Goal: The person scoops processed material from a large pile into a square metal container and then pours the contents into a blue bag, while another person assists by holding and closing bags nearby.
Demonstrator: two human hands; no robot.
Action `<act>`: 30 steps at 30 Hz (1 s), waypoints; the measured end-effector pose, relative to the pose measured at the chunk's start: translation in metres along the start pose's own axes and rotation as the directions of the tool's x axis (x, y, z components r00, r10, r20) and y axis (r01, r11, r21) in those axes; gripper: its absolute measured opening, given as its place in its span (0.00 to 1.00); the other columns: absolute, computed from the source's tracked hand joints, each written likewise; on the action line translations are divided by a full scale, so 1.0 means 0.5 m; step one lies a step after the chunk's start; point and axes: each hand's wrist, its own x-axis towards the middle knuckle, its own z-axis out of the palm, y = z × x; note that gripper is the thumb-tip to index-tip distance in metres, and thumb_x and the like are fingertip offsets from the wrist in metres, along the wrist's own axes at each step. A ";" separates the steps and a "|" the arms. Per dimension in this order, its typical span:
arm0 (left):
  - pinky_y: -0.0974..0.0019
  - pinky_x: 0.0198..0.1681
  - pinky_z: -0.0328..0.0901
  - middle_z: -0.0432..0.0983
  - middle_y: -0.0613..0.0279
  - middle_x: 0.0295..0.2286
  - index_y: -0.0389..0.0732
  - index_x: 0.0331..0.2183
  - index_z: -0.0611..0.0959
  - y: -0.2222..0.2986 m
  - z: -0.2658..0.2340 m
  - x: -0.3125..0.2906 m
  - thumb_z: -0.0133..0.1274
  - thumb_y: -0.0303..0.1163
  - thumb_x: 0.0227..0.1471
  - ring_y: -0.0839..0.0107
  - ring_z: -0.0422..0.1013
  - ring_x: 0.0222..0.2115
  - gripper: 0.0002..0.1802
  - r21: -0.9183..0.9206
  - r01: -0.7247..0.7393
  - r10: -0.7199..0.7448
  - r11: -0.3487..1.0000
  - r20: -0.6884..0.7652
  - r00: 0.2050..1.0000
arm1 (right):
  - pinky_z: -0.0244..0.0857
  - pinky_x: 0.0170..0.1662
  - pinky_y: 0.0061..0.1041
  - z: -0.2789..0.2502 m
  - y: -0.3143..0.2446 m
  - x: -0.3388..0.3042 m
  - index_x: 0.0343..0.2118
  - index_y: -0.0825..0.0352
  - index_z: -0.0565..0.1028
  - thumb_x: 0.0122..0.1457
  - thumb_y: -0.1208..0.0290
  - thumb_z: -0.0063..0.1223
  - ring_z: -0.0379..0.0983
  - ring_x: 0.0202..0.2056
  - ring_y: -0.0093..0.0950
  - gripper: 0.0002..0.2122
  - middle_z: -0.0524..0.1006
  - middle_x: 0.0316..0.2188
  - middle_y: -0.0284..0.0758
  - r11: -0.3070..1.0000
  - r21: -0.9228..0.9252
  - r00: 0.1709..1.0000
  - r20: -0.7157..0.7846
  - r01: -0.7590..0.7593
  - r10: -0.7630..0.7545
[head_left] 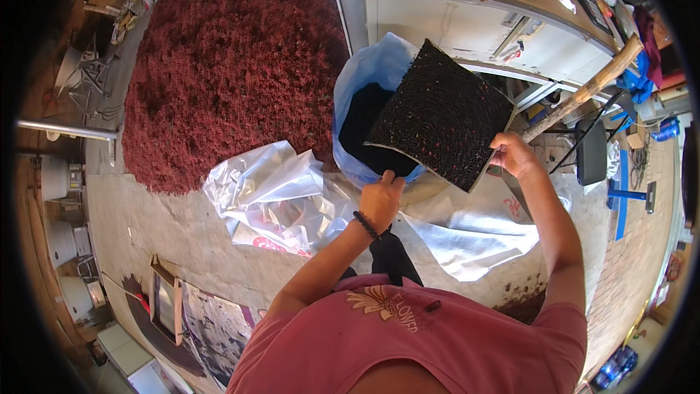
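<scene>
My right hand (514, 155) is closed on the right corner of a square, flat dark tray (446, 113) with a thin pale rim. Small black grains with a few reddish bits seem to cover its face. The tray tilts over the mouth of a blue plastic bag (350, 76), which stands open with black material (364, 120) inside. At the bag's near rim, my left hand (383, 193) has its fingers pinched together on the plastic. A dark beaded bracelet circles that wrist. Part of the bag's opening is hidden behind the tray.
A large heap of dark red dried plant material (240, 66) lies at the left. Crumpled silvery sacks (284, 193) spread around the bag's foot. Beyond stands a white cabinet (437, 22); a wooden pole (583, 91) slants at the right. A wooden frame (166, 299) lies lower left.
</scene>
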 end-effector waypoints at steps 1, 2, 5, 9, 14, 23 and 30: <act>0.68 0.16 0.60 0.61 0.60 0.18 0.40 0.17 0.68 0.002 0.001 0.000 0.44 0.24 0.29 0.65 0.64 0.16 0.03 -0.015 -0.011 0.011 1.000 -0.008 1.000 | 0.62 0.28 0.25 -0.005 -0.016 0.012 0.17 0.67 0.68 0.34 0.75 0.44 0.66 0.21 0.25 0.04 0.69 0.18 0.32 0.998 -0.059 1.000 -0.013 -0.028 0.027; 0.68 0.16 0.60 0.61 0.60 0.18 0.40 0.17 0.68 0.005 0.003 0.000 0.44 0.24 0.29 0.66 0.64 0.16 0.03 -0.014 -0.008 0.008 1.000 -0.008 1.000 | 0.62 0.28 0.25 -0.004 -0.031 0.022 0.17 0.66 0.68 0.34 0.75 0.44 0.66 0.21 0.25 0.04 0.69 0.18 0.32 0.992 -0.117 0.998 -0.029 -0.056 0.053; 0.68 0.17 0.61 0.61 0.60 0.19 0.40 0.17 0.68 0.010 0.011 -0.008 0.44 0.24 0.29 0.66 0.65 0.18 0.03 -0.002 -0.003 0.003 1.000 -0.002 1.000 | 0.66 0.23 0.24 0.010 -0.064 0.060 0.17 0.69 0.68 0.34 0.74 0.47 0.65 0.17 0.27 0.05 0.67 0.16 0.34 0.931 -0.352 0.994 -0.075 -0.095 0.074; 0.68 0.16 0.61 0.61 0.60 0.19 0.40 0.17 0.68 0.018 0.019 -0.017 0.44 0.24 0.30 0.67 0.65 0.18 0.03 0.037 -0.009 0.008 0.999 0.031 0.999 | 0.66 0.18 0.24 0.071 -0.103 0.103 0.18 0.72 0.70 0.34 0.70 0.51 0.66 0.16 0.30 0.10 0.66 0.16 0.38 0.710 -0.698 0.995 -0.102 -0.087 0.021; 0.69 0.16 0.60 0.62 0.60 0.19 0.40 0.17 0.69 0.011 0.001 -0.010 0.44 0.25 0.30 0.67 0.65 0.17 0.03 0.052 0.021 -0.022 0.998 0.012 1.000 | 0.64 0.18 0.21 0.179 -0.140 0.101 0.16 0.74 0.70 0.32 0.62 0.50 0.66 0.12 0.30 0.16 0.68 0.13 0.40 0.281 -0.959 0.980 -0.090 -0.037 -0.178; 0.66 0.18 0.60 0.61 0.59 0.18 0.38 0.17 0.67 0.009 -0.005 0.001 0.44 0.21 0.28 0.62 0.64 0.18 0.05 -0.023 0.091 -0.092 0.996 -0.015 0.996 | 0.60 0.32 0.30 0.235 -0.158 -0.030 0.19 0.74 0.70 0.34 0.58 0.48 0.67 0.26 0.40 0.18 0.70 0.22 0.46 -0.225 -0.970 0.806 0.203 0.089 -0.556; 0.64 0.20 0.62 0.64 0.56 0.24 0.37 0.27 0.68 0.000 -0.024 0.000 0.44 0.20 0.29 0.59 0.65 0.21 0.13 -0.126 0.041 -0.052 0.991 -0.084 0.995 | 0.61 0.19 0.18 0.149 -0.156 -0.120 0.22 0.71 0.70 0.37 0.59 0.48 0.67 0.19 0.24 0.17 0.69 0.18 0.37 0.502 -0.855 0.833 -0.183 0.127 -0.522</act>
